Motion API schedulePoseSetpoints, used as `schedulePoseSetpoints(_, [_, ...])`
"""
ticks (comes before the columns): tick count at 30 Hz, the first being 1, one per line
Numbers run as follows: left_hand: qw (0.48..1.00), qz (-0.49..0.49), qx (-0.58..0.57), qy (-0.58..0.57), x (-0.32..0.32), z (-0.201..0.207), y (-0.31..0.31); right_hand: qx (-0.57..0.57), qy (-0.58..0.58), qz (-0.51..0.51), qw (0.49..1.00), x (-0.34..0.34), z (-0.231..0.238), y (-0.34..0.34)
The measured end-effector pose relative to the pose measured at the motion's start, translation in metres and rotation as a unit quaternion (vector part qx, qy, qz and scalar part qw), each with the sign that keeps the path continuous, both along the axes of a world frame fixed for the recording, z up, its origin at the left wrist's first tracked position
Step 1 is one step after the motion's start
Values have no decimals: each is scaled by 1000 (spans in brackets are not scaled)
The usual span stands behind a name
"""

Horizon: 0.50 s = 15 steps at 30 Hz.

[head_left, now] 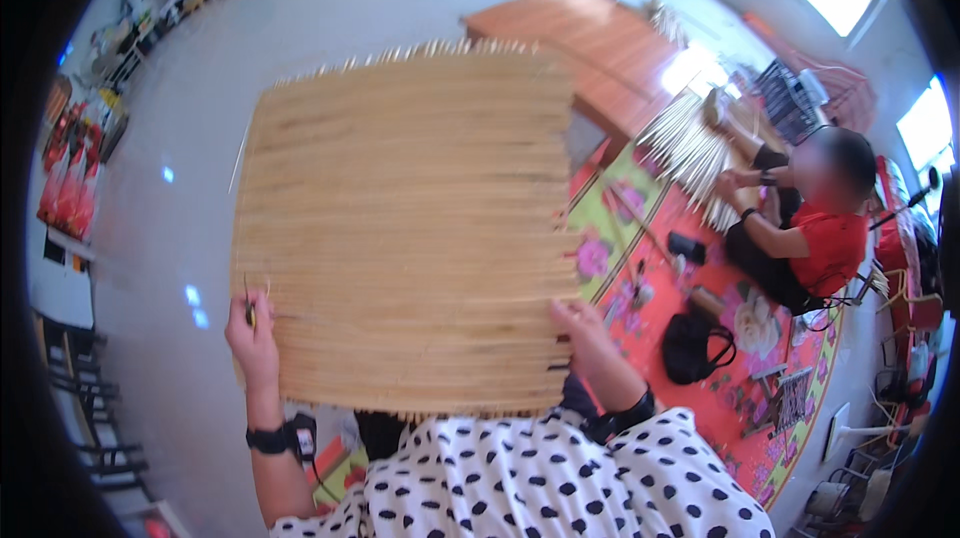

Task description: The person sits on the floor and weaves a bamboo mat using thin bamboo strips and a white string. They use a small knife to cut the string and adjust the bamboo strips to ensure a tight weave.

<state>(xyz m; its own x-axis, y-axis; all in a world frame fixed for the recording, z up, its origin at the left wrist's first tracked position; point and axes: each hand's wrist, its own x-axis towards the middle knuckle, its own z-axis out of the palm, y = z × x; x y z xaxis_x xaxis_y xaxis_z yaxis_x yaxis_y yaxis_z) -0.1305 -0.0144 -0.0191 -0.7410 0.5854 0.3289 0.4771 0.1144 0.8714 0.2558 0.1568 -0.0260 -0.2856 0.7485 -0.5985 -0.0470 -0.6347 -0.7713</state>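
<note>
A large, roughly square mat of pale straw or reed strips (405, 228) is held up in front of my body, its strips running side to side. The fingers of my left hand (254, 336) are closed at its left edge. A small dark and yellow object (250, 312) shows at those fingers, with a thin curved thread or wire by it; its kind is too small to tell. At the right edge, my right hand (582, 322) pinches the mat, where the strip ends stick out unevenly. Loose ends also fringe the far edge.
Beyond the mat stands a low reddish-brown wooden table (590, 38). To the right, a seated person in red (825, 238) handles a fan of pale stalks (690, 153). A black bag (690, 348) lies on the flowered floor covering (640, 378). Dark chairs (95, 418) line the left side.
</note>
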Motion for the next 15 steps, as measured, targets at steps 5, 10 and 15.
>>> schedulePoseSetpoints(5, [999, -1, 12, 32, 0, -8, -7, 29, 131, 80, 988, 6, -16, 9])
schedulePoseSetpoints(10, [999, -4, 32, 28, 5, 7, -16, 42, 105, 102, 988, 7, -18, 6])
schedulePoseSetpoints(15, [1000, -7, 21, 6, 11, 27, -29, 13, 153, 84, 985, 10, -34, 0])
